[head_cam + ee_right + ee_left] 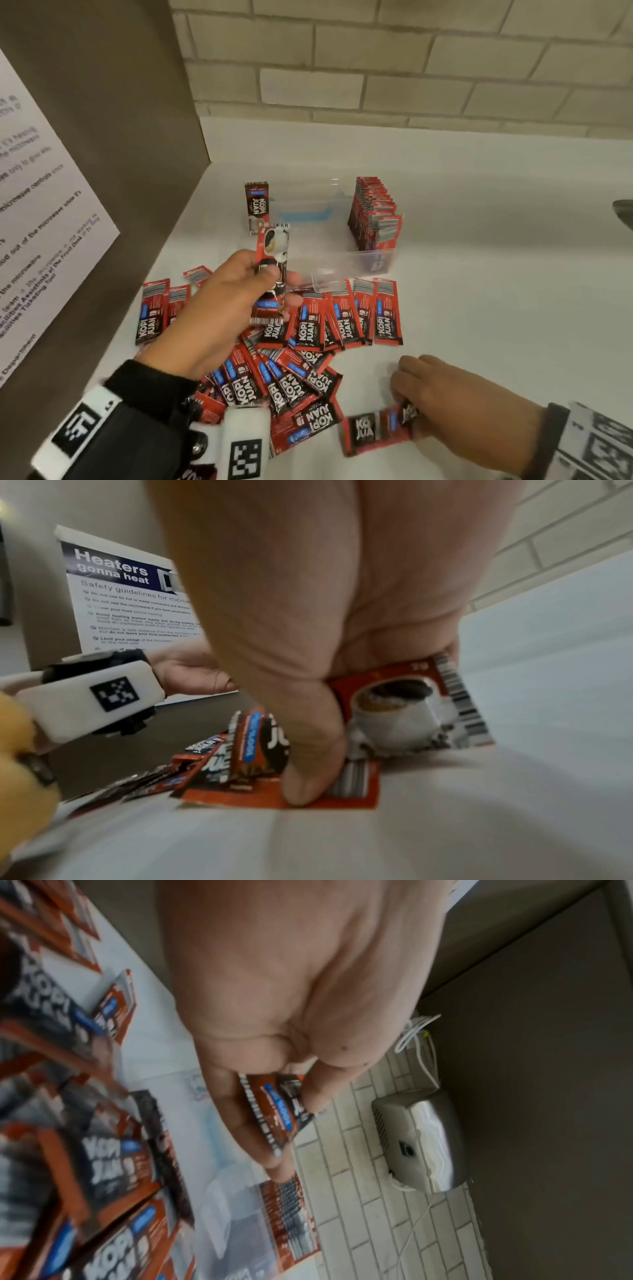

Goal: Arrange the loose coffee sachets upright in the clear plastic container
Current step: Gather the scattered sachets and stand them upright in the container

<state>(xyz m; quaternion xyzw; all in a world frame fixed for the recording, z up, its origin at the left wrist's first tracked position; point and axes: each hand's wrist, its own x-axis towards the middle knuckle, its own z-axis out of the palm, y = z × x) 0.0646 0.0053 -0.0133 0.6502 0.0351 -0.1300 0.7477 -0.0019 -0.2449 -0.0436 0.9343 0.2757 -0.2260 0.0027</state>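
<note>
The clear plastic container [342, 260] stands on the white counter, with a row of red sachets [375, 214] upright at its right end and one sachet [257, 205] upright at its left end. My left hand [239, 294] holds a red and black sachet [272, 274] upright in the air, just in front of the container's left part; thumb and fingers pinch it [277, 1110]. My right hand [455, 397] is low on the counter at the lower right, its fingers pinching a sachet [376, 428] that lies flat there; the cup picture [400, 715] shows in the right wrist view.
A heap of loose sachets [291, 359] covers the counter in front of the container. A brown panel with a printed notice [41, 205] closes off the left side. A brick wall [411, 61] stands behind. A metal dispenser [414, 1139] is mounted on the wall.
</note>
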